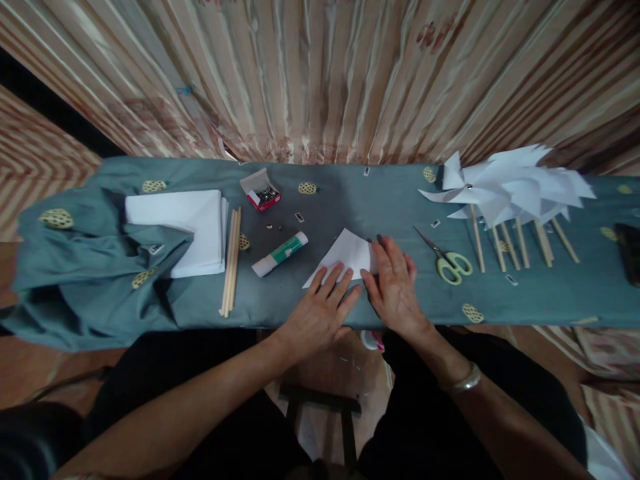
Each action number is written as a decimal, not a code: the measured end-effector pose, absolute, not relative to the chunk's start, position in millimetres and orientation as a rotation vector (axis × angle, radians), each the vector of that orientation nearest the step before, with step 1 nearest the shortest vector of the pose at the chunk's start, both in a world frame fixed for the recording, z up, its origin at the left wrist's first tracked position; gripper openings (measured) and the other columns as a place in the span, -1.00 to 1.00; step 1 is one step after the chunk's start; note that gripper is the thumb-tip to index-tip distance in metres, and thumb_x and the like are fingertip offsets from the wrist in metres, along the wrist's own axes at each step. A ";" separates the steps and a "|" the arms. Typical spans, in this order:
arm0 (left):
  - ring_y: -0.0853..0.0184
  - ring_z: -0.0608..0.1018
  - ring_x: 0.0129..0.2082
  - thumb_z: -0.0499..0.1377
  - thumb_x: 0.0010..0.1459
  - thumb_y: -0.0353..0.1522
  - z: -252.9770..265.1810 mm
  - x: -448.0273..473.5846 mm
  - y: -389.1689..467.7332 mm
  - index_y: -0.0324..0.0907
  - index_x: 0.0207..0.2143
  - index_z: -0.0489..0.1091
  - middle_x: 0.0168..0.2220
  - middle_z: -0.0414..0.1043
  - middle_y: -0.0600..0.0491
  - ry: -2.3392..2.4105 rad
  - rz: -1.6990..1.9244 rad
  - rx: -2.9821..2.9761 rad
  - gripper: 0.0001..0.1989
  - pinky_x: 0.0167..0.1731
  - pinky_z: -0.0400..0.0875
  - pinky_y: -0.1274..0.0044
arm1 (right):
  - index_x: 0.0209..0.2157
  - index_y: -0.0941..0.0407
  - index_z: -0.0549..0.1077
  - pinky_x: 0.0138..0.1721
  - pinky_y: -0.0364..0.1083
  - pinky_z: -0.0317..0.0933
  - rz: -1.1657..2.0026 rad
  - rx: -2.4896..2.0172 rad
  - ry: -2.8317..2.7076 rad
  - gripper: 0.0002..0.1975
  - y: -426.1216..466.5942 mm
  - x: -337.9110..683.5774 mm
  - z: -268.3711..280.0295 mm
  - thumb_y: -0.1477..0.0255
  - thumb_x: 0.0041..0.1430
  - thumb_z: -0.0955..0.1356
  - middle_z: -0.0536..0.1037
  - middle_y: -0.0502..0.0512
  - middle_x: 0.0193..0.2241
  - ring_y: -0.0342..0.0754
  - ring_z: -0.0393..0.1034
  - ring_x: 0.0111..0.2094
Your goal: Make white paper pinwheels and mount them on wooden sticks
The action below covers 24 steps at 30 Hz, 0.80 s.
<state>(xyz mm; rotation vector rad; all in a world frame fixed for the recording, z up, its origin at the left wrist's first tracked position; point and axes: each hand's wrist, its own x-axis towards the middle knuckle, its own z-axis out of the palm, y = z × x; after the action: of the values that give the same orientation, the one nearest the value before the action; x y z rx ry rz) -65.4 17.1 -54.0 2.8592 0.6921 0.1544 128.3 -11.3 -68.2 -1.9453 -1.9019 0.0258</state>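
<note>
A folded white sheet of paper (345, 255) lies on the cloth-covered table in front of me, with a pointed top and a slanting left edge. My left hand (320, 310) rests flat across its lower edge, fingers spread. At the paper's right edge is my right hand (399, 287), thumb and bent fingers closed about the corner, which they partly hide. To the left of the paper lies a white and green glue stick (281, 254). Scissors (447, 259) with light green handles lie to the right of my right hand, blades apart.
Paper pinwheels (520, 183) on wooden sticks are heaped at the right. White paper sheets (200, 227) are stacked at the left, partly under a cloth fold, beside several wooden sticks (231, 263). An open red box (264, 197) holds small metal pins. A curtain (320, 80) hangs behind.
</note>
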 end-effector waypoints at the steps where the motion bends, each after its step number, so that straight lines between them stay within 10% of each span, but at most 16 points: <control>1: -0.15 0.07 0.37 0.24 0.16 -0.14 -54.5 -67.1 17.1 -0.29 0.27 0.12 0.36 0.04 -0.32 0.687 0.148 2.867 -0.26 0.30 0.01 0.05 | 0.30 0.16 0.10 0.27 0.28 -0.07 0.016 -1.965 -1.880 -0.47 -12.1 135.3 -69.3 0.30 0.37 0.16 0.20 0.42 0.30 0.19 0.00 0.36; 24: 0.06 0.37 0.23 0.18 0.23 -0.32 -50.8 -136.4 -0.6 -0.37 0.24 0.14 0.24 0.29 -0.26 0.844 0.274 2.939 -0.41 0.16 0.35 0.28 | 0.14 0.21 0.35 0.19 0.32 0.13 -0.027 -1.922 -1.672 -0.57 -11.7 189.9 -70.5 0.46 0.29 0.15 0.32 0.42 0.21 0.22 0.19 0.26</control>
<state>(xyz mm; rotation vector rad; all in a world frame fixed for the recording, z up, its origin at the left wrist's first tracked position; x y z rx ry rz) -136.4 -0.6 -50.8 2.9392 0.8441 0.2738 189.9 -11.7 -70.5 -1.9223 -1.6719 -0.0266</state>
